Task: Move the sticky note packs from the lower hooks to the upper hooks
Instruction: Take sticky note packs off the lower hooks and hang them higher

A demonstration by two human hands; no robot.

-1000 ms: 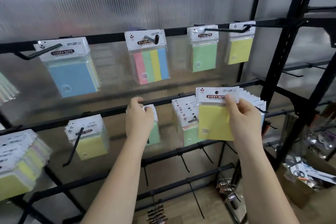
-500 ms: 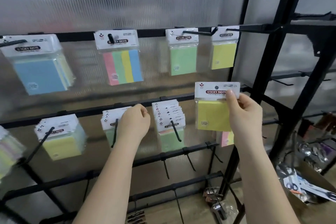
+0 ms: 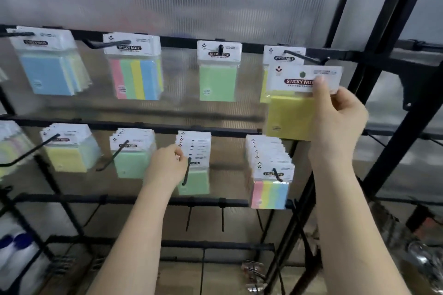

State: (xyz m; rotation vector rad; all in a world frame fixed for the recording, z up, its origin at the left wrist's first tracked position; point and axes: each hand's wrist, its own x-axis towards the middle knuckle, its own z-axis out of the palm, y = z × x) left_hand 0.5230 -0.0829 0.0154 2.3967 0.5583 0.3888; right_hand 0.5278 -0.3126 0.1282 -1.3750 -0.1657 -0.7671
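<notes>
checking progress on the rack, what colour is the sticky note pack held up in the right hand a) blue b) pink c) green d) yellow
d: the right hand pinches the white header card of a yellow sticky note pack, raised just below the far-right upper black metal hook.

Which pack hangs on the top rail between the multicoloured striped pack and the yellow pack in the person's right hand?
In the head view, a green pack hangs between the striped pack and the held yellow pack.
</notes>
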